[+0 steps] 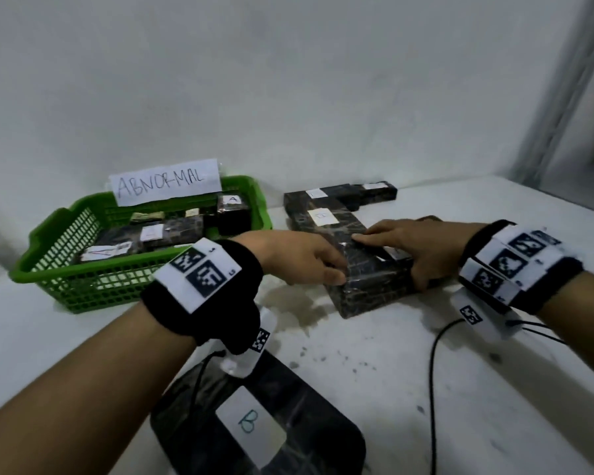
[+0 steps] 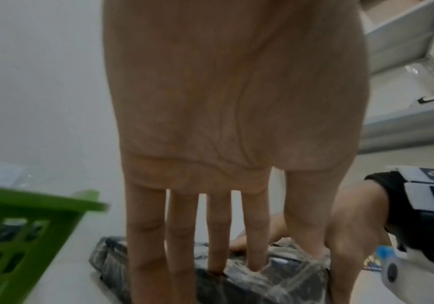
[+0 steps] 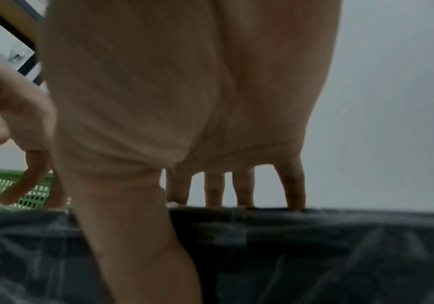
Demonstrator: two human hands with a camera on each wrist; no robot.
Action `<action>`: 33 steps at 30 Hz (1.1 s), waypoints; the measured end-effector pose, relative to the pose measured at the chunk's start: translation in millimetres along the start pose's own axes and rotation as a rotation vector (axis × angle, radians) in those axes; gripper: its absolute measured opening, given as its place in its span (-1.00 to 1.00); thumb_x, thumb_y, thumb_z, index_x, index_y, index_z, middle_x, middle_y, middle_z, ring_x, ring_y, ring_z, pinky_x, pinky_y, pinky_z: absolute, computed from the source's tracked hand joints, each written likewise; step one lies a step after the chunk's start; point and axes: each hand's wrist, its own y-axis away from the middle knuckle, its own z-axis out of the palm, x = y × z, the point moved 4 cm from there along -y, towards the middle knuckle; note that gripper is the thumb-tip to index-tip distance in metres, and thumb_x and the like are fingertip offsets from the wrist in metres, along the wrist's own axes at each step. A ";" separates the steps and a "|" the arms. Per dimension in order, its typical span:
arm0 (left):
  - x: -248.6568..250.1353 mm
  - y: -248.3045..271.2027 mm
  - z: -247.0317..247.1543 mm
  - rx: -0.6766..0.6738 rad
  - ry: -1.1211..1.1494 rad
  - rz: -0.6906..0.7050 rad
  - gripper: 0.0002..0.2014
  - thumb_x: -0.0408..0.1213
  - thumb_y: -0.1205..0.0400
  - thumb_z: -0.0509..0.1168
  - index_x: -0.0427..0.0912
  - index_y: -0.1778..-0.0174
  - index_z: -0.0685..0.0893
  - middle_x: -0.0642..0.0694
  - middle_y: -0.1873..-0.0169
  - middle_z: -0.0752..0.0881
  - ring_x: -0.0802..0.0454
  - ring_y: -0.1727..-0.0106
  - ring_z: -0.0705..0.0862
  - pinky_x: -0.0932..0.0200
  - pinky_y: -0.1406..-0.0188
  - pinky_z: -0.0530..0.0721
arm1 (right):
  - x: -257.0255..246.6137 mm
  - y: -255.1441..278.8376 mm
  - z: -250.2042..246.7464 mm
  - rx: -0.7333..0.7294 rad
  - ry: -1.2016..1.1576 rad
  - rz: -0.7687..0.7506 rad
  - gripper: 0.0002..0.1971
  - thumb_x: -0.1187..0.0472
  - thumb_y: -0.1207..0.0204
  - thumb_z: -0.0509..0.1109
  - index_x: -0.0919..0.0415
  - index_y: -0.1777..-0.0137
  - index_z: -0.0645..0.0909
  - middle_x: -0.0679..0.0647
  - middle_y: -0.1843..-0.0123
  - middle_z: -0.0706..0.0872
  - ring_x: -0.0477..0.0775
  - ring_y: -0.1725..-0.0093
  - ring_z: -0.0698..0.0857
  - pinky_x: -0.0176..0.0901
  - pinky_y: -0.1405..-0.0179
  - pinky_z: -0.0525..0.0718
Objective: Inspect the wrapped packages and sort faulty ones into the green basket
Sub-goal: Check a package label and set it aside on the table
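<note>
Head view: green basket (image 1: 62, 286) with several wrapped packages (image 1: 151, 234); both hands (image 1: 302, 258) gripping another package (image 1: 374, 286).

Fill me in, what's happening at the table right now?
A person has both hands on one dark wrapped package lying on the white table: the left hand grips its left end and the right hand holds its right side, fingers on top. The green basket, marked ABNORMAL, already holds several packages. Another package labelled B lies nearer the person, and more sit behind by the wall.
</note>
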 end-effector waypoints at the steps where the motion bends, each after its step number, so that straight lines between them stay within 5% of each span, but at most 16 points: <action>1: 1.8 -6.1 2.6 -0.007 -0.031 -0.009 -0.62 0.04 -0.77 0.20 0.14 -0.51 0.59 0.12 -0.46 0.57 0.13 -0.35 0.57 0.20 -0.36 0.57 | 1.8 -2.5 3.6 -0.019 -0.021 0.014 0.24 0.28 -0.24 0.63 -0.33 -0.76 -0.08 -0.21 -0.72 0.08 0.06 -0.54 0.45 0.14 -0.43 0.56; 8: -3.2 -25.2 2.2 0.059 -0.022 -0.018 -0.72 -0.02 -0.75 0.26 0.07 -0.33 0.71 0.10 -0.23 0.67 0.14 -0.16 0.62 0.22 -0.17 0.53 | 8.6 -11.4 12.8 -0.005 -0.057 -0.010 0.25 0.29 -0.25 0.62 -0.36 -0.75 -0.12 -0.21 -0.70 0.01 0.07 -0.46 0.49 0.19 -0.40 0.59; 12: -5.9 -29.9 3.8 0.083 -0.027 -0.034 -0.74 0.01 -0.74 0.27 0.09 -0.29 0.71 0.08 -0.25 0.68 0.09 -0.22 0.64 0.09 -0.32 0.58 | 2.4 -9.8 10.3 0.006 0.004 -0.020 0.24 0.29 -0.27 0.63 -0.30 -0.77 -0.12 -0.15 -0.78 -0.02 0.09 -0.64 0.33 0.23 -0.51 0.50; 15: -7.1 -23.3 -1.5 0.132 0.008 -0.040 -0.73 0.02 -0.74 0.25 0.08 -0.31 0.70 0.09 -0.26 0.70 0.10 -0.23 0.64 0.19 -0.14 0.58 | -4.1 -4.1 0.2 0.011 0.013 -0.017 0.24 0.18 -0.29 0.69 -0.24 -0.78 -0.11 -0.07 -0.81 -0.06 0.13 -0.75 0.13 0.24 -0.62 0.35; 18: -17.0 -3.5 -10.7 0.253 0.092 -0.060 -0.73 0.01 -0.75 0.25 0.04 -0.26 0.73 0.12 -0.17 0.74 0.18 -0.08 0.68 0.40 0.09 0.54 | -29.4 7.7 -27.0 0.111 -0.102 -0.088 0.06 0.06 -0.38 0.66 -0.14 -0.78 0.08 -0.01 -0.75 0.20 0.11 -0.69 0.24 0.17 -0.62 0.37; 21: -37.0 30.8 -14.5 0.308 0.119 -0.105 -0.74 0.04 -0.73 0.26 0.05 -0.20 0.75 0.14 -0.10 0.76 0.20 -0.05 0.70 0.18 -0.12 0.65 | -78.1 15.7 -48.8 0.240 -0.224 -0.219 -0.39 -0.15 -0.52 0.50 -0.11 -0.56 0.49 -0.09 -0.44 0.64 -0.02 -0.38 0.62 -0.01 -0.40 0.58; 23: -49.4 56.6 -11.7 0.274 0.096 -0.144 -0.74 0.03 -0.72 0.27 0.01 -0.19 0.75 0.13 -0.06 0.77 0.15 -0.07 0.73 0.12 -0.16 0.67 | -116.1 15.3 -48.9 0.169 -0.260 -0.291 -0.57 -0.29 -0.59 0.33 -0.08 -0.31 0.67 -0.18 -0.16 0.77 -0.09 -0.11 0.72 -0.06 -0.22 0.67; 26: -70.0 100.0 3.3 0.142 0.071 -0.237 -0.68 0.08 -0.64 0.38 0.01 -0.22 0.71 0.10 -0.04 0.78 0.07 -0.06 0.76 0.08 -0.12 0.70 | -169.6 6.2 -28.7 -0.141 -0.327 -0.356 -0.47 -0.41 -0.57 0.23 0.03 -0.11 0.72 -0.15 0.03 0.84 -0.03 0.09 0.81 -0.12 0.08 0.77; 30: -94.4 132.1 33.4 -0.098 0.006 -0.392 -0.43 0.16 -0.48 0.52 0.12 -0.38 0.55 0.20 -0.14 0.72 0.11 -0.09 0.70 0.14 0.00 0.61 | -200.5 -7.0 -1.8 -0.284 -0.317 -0.379 -0.50 -0.33 -0.47 0.46 0.10 -0.10 0.64 -0.01 0.03 0.82 -0.01 0.17 0.76 -0.16 0.28 0.69; 33: -104.1 138.6 41.9 -0.055 0.094 -0.369 -0.43 0.07 -0.51 0.53 0.12 -0.41 0.53 0.18 -0.09 0.76 0.11 -0.04 0.74 0.15 0.00 0.63 | -200.3 -7.1 0.8 -0.327 -0.555 -0.355 -0.56 -0.16 -0.48 0.54 0.14 -0.11 0.53 0.13 -0.04 0.80 0.11 0.10 0.79 -0.07 0.20 0.78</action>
